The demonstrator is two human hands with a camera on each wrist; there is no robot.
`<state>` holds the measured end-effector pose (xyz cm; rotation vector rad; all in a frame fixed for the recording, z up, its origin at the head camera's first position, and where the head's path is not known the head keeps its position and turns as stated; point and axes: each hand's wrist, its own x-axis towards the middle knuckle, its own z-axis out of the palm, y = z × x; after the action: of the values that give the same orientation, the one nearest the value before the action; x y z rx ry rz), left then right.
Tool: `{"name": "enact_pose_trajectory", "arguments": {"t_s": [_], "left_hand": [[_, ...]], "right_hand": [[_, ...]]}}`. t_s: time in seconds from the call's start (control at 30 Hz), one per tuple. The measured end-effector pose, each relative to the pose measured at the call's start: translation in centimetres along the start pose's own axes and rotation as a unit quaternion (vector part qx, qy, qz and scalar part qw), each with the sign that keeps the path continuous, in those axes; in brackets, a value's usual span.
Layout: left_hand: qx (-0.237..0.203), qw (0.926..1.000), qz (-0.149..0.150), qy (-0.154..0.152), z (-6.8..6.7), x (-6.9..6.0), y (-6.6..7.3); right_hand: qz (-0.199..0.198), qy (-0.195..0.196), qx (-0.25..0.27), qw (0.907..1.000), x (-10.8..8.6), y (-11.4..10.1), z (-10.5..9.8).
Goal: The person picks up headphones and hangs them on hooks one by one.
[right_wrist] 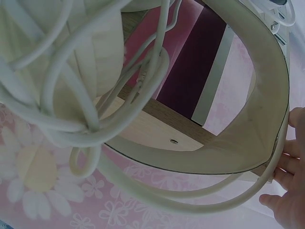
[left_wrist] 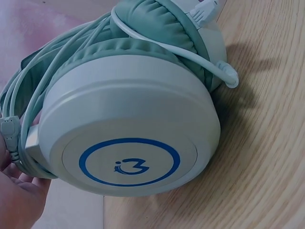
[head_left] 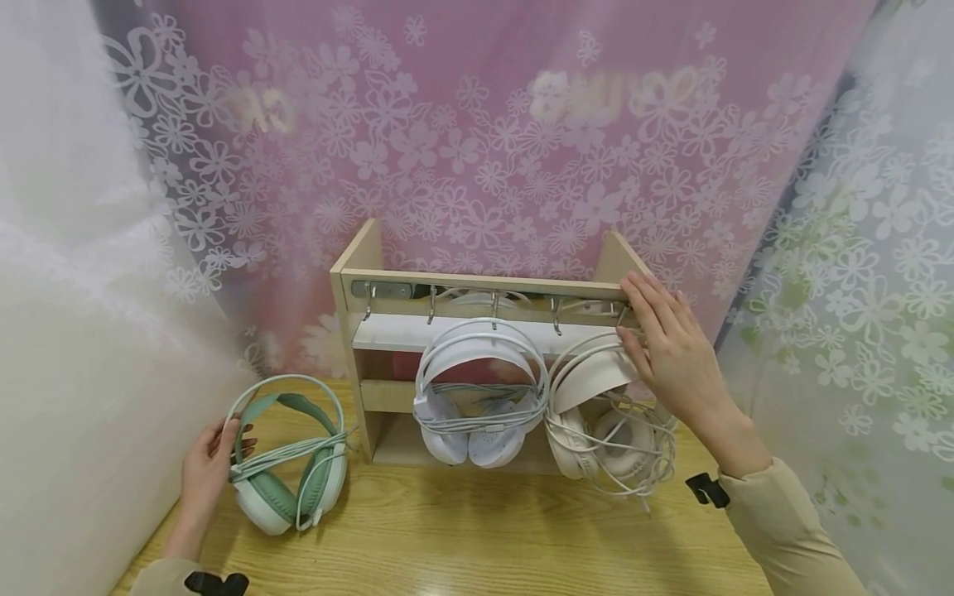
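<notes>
My left hand (head_left: 207, 463) grips the side of green-and-white headphones (head_left: 328, 480) by the headband, above the wooden surface at the left. Their pale cable is wrapped across them, and a white ear cup (left_wrist: 128, 124) with a blue logo fills the left wrist view. My right hand (head_left: 674, 356) rests with fairly straight fingers on the right end of a wooden rack's top rail (head_left: 477, 281). Just below it hang cream headphones (head_left: 596, 381) with a loosely tangled cable; their headband (right_wrist: 267, 62) runs close to my fingers. White headphones (head_left: 484, 356) hang from a middle hook.
Several metal hooks (head_left: 368, 302) line the rail, the left ones bare. The rack's white shelf (head_left: 387, 333) lies behind the headphones. A pink flowered curtain (head_left: 447, 149) stands behind, with pale curtains at both sides. The wooden tabletop (head_left: 462, 530) extends in front.
</notes>
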<state>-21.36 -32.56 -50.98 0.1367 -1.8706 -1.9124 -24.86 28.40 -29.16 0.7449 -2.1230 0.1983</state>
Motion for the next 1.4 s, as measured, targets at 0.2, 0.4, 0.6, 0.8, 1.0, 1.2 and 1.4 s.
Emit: {"name": "enact_pose_trajectory", "arguments": {"t_s": [0.2,0.4,0.6,0.8,1.0,1.2,1.4], "left_hand": [[-0.005,0.9994,0.007,-0.033,-0.1,-0.1,0.1],[-0.002,0.9987,0.014,-0.048,0.0,-0.6,0.1],[-0.008,0.9995,0.019,-0.025,0.3,-1.2,0.1],[0.004,0.9998,0.017,0.003,0.3,-1.5,0.5],[0.000,0.9998,0.019,0.007,-0.2,-1.7,1.5],[-0.021,0.9992,0.033,0.011,-0.6,-2.0,3.3],[-0.094,0.9933,0.059,0.033,-0.3,-2.5,5.7]], "right_hand": [[0.001,0.000,-0.002,1.0000,0.0,0.1,0.1],[0.002,-0.001,0.001,1.0000,0.0,0.1,0.1],[-0.001,0.003,0.000,1.0000,0.1,0.0,0.2],[0.000,0.004,0.001,1.0000,0.0,0.0,0.3],[0.000,0.005,0.003,1.0000,0.0,0.0,0.2],[-0.001,0.009,0.007,0.9999,0.0,0.0,0.2],[-0.004,0.011,0.009,0.9999,0.1,0.0,0.1]]}}
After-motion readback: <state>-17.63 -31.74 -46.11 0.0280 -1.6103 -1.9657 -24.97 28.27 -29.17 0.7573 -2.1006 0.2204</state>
